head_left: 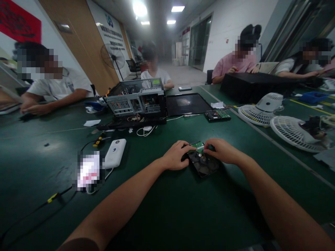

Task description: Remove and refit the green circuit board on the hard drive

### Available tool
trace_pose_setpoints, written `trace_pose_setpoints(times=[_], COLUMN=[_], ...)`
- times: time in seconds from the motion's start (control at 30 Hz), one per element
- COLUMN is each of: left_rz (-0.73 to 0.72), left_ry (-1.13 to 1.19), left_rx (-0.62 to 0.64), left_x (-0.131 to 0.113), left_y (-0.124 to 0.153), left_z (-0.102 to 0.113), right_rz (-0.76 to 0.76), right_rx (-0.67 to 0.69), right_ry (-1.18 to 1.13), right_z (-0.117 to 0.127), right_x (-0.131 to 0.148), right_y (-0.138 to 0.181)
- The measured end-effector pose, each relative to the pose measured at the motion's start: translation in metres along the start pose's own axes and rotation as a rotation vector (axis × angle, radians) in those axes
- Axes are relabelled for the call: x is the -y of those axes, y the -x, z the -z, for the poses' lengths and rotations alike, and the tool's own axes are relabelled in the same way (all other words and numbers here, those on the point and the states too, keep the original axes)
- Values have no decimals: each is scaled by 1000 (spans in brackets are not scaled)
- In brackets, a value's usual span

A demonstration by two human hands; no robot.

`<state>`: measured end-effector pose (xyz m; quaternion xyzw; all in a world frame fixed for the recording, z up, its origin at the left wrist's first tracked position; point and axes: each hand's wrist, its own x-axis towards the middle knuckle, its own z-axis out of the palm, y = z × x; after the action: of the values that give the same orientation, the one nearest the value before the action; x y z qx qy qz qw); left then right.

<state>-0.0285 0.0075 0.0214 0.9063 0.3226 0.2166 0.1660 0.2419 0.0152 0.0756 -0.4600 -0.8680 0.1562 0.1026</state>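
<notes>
A hard disk drive (203, 166) lies on the green table in front of me, its underside with the green circuit board facing up. Along its left edge my left hand (176, 155) grips it, thumb near the side and fingers reaching over the board. My right hand (222, 150) is closed in a pinch above the board's right part. Something small and dark shows by those fingertips, too hidden to name. Farther off lies a second hard drive (217, 115), also with its board up.
An opened computer case (136, 101) stands at the back, beside a dark flat panel (187, 104). To the left are a white power bank (115, 153), a blurred-out phone (89, 170) and a yellow-black tool (98, 140). Fan parts (293, 130) lie right. Several people sit around the table.
</notes>
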Motion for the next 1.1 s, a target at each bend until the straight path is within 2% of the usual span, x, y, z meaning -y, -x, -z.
trace_pose_setpoints(times=[0.47,0.6,0.77,0.93,1.1], left_rz=[9,0,7,20,9], left_ry=[2,7,23,20,4], left_rx=[13,9,14,24,16], left_x=[0,1,1,0,0], left_y=[0,0,0,0,0], left_z=[0,0,0,1,1], right_rz=[-5,-10,-147,-326,-342], right_rx=[44,4,-71,-43,-51], right_ry=[-115,-128,-73,-72,-158], right_z=[2,2,2,1,-2], right_x=[-6,-8,-14,-16,-8], right_y=[2,2,2,1,0])
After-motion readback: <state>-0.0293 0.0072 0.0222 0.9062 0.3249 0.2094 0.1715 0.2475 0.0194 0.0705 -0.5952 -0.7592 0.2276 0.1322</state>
